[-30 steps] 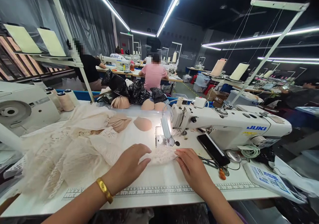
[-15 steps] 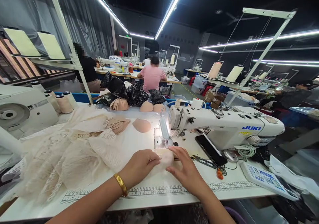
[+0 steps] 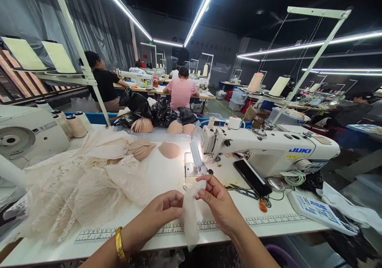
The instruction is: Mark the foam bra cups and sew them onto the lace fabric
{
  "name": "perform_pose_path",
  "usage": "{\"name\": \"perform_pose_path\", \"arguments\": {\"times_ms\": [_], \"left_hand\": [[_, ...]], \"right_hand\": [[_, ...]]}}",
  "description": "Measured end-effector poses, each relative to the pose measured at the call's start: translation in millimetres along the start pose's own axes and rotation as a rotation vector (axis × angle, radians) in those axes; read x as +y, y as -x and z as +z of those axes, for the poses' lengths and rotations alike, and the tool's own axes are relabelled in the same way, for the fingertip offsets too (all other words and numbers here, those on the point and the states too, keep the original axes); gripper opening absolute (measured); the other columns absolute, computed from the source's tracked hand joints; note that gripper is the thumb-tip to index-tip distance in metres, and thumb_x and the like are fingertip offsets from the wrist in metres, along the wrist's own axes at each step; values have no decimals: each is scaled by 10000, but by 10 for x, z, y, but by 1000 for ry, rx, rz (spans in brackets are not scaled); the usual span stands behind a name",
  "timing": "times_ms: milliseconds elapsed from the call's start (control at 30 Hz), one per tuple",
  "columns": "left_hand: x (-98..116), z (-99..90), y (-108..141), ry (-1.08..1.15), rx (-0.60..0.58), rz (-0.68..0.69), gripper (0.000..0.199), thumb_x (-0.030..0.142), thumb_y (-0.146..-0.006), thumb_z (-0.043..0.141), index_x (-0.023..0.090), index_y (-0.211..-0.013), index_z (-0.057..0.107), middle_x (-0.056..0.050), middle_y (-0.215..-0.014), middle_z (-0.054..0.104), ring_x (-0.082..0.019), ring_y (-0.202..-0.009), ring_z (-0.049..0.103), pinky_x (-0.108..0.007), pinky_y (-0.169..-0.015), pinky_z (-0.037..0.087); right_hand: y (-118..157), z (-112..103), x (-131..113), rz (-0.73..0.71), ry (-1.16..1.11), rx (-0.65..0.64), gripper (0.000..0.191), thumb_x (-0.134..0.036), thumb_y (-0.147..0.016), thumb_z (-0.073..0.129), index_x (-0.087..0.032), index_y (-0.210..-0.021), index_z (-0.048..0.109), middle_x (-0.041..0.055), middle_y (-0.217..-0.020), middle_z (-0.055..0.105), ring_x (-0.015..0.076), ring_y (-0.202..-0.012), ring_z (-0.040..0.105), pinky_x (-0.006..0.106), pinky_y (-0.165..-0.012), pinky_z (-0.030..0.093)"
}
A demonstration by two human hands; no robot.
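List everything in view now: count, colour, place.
soft cloth: one, white, between hands
table: one, white, beneath
ruler markings: one strip, black, table front
lace fabric: one pile, cream, table left
stacked cups: several, beige, beside lace
loose cup: one, beige, right of stack
sewing machines: two near, white, right and left
phone: one, black, beside right machine
scissors-like tool: one, dark, beside phone
printed packet: one, white-blue, table right
large thread cones: four near, pale yellow and peach, on stands
plastic bags: several, black, beyond table
co-workers: at least three, varied tops, background
left hand: one, gold bracelet, at cloth
right hand: one, bare, pinching cloth
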State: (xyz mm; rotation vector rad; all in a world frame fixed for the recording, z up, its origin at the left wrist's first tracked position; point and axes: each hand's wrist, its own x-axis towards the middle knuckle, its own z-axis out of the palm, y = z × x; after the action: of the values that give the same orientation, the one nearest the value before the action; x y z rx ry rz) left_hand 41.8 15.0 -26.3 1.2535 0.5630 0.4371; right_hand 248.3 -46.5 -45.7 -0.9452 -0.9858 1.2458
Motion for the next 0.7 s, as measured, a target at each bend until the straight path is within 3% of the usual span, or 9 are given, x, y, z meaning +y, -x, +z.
{"name": "perform_pose_path", "arguments": {"times_ms": [133, 233, 333, 433, 500, 600, 700], "left_hand": [[81, 65, -69, -28, 30, 96, 406, 505, -875, 764, 212, -1146, 687, -51, -1133, 690, -250, -1121, 575, -363, -1000, 409], [106, 86, -115, -80, 84, 92, 426, 539, -825, 821, 179, -1002, 677, -34, -985, 669, -211, -955, 577, -318, -854, 425], [107, 72, -121, -35, 112, 83, 447, 570, -827, 814, 166, -866, 627, -3, -835, 631, -150, -766, 529, -267, -703, 382], [103, 57, -104, 66, 111, 96, 430, 540, -830, 828, 176, -898, 611, -4, -868, 655, -149, -781, 554, -263, -720, 408], [100, 54, -91, 95, 132, 106, 436, 527, -814, 846, 180, -885, 590, 2, -849, 650, -146, -768, 553, -261, -712, 421], [91, 57, -77, 167, 235, 138, 490, 471, -747, 907, 187, -797, 511, 8, -907, 645, -136, -786, 545, -242, -695, 435], [56, 76, -72, 263, 308, 168, 605, 437, -688, 943, 193, -704, 389, -1, -974, 645, -136, -826, 541, -231, -704, 451]], "right_hand": [[45, 58, -143, -64, 291, -164, 320, -460, -941, 750, -261, -1175, 659, 3, -961, 622, 187, -909, 580, 314, -844, 463], [56, 14, -245, -81, 441, -160, 355, -441, -953, 725, -273, -1252, 633, -25, -874, 538, 172, -827, 524, 298, -790, 444], [26, -50, -281, -58, 382, -118, 414, -526, -929, 741, -268, -1234, 635, -32, -840, 497, 170, -795, 503, 287, -752, 436], [-13, -38, -200, -62, 247, -156, 519, -652, -878, 756, -260, -1202, 652, 25, -1033, 590, 212, -986, 560, 328, -885, 463], [-26, 17, -81, -26, 167, -200, 547, -661, -841, 792, -246, -1166, 647, 38, -1081, 625, 219, -1010, 577, 338, -915, 463], [-18, 108, 134, 1, 158, -97, 456, -626, -848, 797, -220, -962, 624, -12, -868, 587, 173, -813, 539, 281, -775, 443], [18, 162, 288, -71, 287, 55, 451, -635, -906, 715, -207, -827, 598, -35, -759, 486, 157, -730, 450, 257, -682, 386]]}}
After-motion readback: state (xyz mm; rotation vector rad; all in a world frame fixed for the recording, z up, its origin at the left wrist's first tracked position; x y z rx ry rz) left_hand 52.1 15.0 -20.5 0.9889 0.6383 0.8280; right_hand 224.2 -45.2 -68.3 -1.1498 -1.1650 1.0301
